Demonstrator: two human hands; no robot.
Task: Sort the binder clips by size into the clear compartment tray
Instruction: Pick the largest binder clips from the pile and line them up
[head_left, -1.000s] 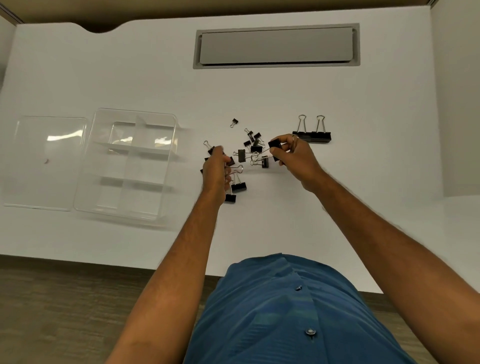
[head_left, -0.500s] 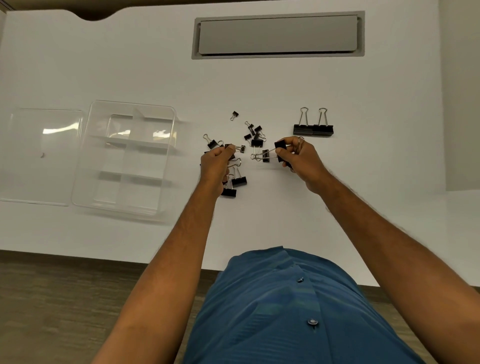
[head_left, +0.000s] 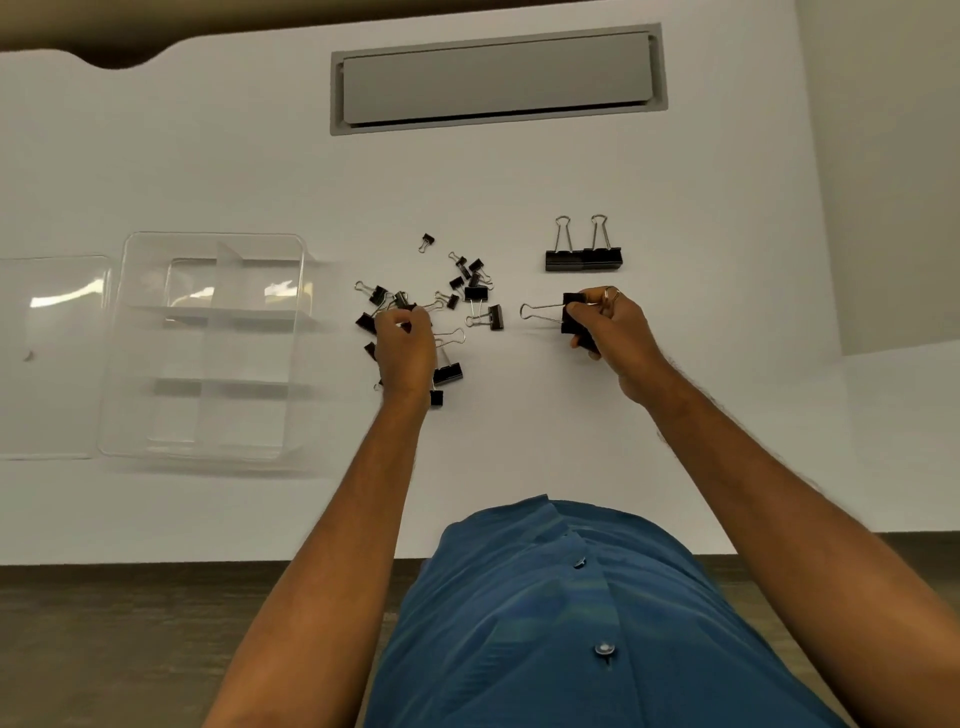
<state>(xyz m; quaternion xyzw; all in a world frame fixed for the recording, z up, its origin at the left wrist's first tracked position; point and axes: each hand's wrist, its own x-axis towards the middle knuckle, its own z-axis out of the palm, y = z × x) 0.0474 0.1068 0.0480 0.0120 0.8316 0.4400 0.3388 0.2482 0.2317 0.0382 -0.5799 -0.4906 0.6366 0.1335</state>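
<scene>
- Nearest the camera, a blue button-front shirt of smooth woven cloth fills the bottom of the view, with both bare forearms reaching out over the matte white worktop.
- The left hand sits curled over the near side of the scattered pile of small black binder clips; its fingers are bent close together at the clips, though whether they pinch one cannot be told.
- The right hand pinches a large black binder clip with silver wire handles, the fingers curled on its folded steel body, its wire loops pointing left.
- Left of the pile stands the clear plastic compartment tray, rectangular with rounded corners and thin dividers, no clips visible in it; a flat clear plastic lid lies just beside it.
- Further back, two large black binder clips lie side by side, wire handles pointing away.
- Farthest, a grey rectangular cable hatch is set into the worktop.
</scene>
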